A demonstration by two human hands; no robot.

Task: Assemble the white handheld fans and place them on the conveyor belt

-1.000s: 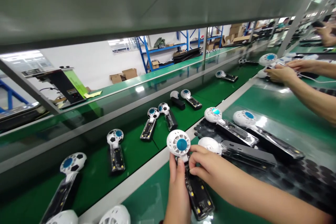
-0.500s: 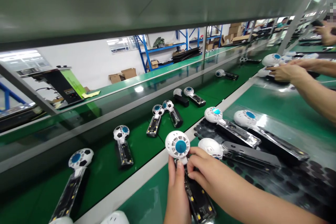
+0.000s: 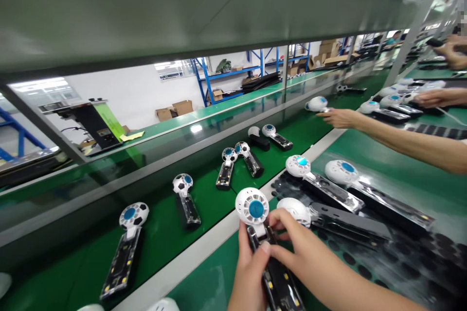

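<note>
I hold a small hand-held fan with a white round head, a blue centre and a clear black handle. My left hand grips the handle from the left, thumb on its front. My right hand is closed on the handle just under the head, fingers pinched against it. The fan sits over the near edge of the green bench. Right of it lie three more fans side by side on a black dotted sheet.
A green conveyor belt runs past on the left, carrying several soccer-pattern fans. A grey shelf hangs overhead. A co-worker's arm reaches to a fan on the belt at upper right. Blue racks and cartons stand behind.
The fans on the belt have travelled right, away from me. The co-worker's hand has reached out to a fan on the belt. My hands have shifted slightly on the fan's handle.
</note>
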